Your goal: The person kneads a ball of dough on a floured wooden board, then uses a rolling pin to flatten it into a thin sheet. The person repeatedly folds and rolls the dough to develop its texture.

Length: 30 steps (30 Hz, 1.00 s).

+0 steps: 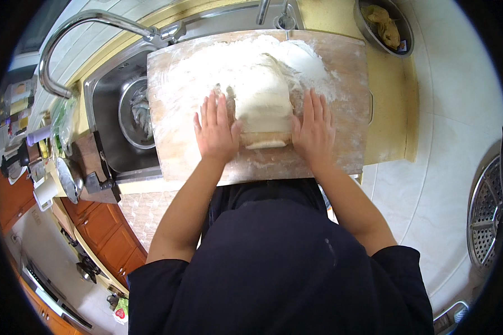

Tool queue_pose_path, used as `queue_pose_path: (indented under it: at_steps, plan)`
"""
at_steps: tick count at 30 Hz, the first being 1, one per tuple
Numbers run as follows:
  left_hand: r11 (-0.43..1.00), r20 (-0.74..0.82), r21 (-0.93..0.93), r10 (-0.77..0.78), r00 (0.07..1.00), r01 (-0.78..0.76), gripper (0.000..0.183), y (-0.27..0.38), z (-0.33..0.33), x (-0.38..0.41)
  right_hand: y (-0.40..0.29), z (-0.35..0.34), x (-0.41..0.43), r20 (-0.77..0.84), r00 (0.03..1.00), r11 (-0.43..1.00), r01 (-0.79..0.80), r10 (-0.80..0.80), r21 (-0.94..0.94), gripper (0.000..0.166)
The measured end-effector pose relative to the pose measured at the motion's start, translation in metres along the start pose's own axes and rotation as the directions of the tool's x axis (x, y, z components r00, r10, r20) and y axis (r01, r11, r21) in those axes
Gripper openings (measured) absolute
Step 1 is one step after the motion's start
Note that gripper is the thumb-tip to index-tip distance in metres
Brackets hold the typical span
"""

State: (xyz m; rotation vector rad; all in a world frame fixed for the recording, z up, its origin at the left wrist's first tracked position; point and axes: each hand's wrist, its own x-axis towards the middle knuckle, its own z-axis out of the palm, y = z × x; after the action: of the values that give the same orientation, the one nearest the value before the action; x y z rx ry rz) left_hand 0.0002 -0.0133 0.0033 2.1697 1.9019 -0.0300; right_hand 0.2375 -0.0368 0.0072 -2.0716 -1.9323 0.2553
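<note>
A thick slab of pale dough [262, 102] lies on a floured wooden board [348, 125]. White flour [201, 63] is spread over the board's far part, with a heap behind the dough to the right. My left hand [218, 127] is at the dough's left side, palm down, fingers pointing away from me, its thumb at the dough's edge. On the other side my right hand [314, 125] mirrors it, thumb close to the dough. Between the hands, the dough's near end shows a tan band and a pale rolled edge; whether a rolling pin is there, I cannot tell.
The board rests over a steel sink [109, 104] holding a metal bowl [128, 130]. A curved faucet [46, 54] rises at the left. A cleaver [96, 184] lies on a dark wooden block [86, 155]. At the back right stands a metal basin [366, 35].
</note>
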Motion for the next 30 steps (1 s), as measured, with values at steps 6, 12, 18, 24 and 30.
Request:
queue_pose_path:
  at_steps: [6,12,18,24,30]
  plan:
    - [0.992,-0.149,-0.109,-0.079,0.986,0.063,0.074,0.002,-0.010,0.064,0.002,0.011,0.074,-0.192,0.981,1.000,0.013,-0.017,-0.022,0.066]
    - [0.999,-0.285,-0.052,0.000,0.959,-0.015,0.073,-0.007,0.011,0.040,0.003,0.010,0.046,-0.222,0.972,0.997,0.072,-0.078,-0.034,0.064]
    - [0.996,-0.040,-0.038,0.079,0.996,-0.080,0.079,0.005,0.003,-0.061,0.011,0.001,-0.066,-0.084,0.988,0.991,0.127,-0.131,-0.046,0.063]
    - [0.970,0.034,-0.180,0.175,0.984,-0.166,0.074,-0.008,0.008,-0.095,0.029,-0.005,-0.101,-0.003,0.971,0.970,0.239,-0.239,0.052,0.057]
    - [0.982,-0.038,-0.159,0.100,0.994,-0.105,0.075,-0.012,0.005,-0.044,0.031,-0.025,-0.043,0.046,0.970,0.968,0.234,-0.238,0.089,0.053]
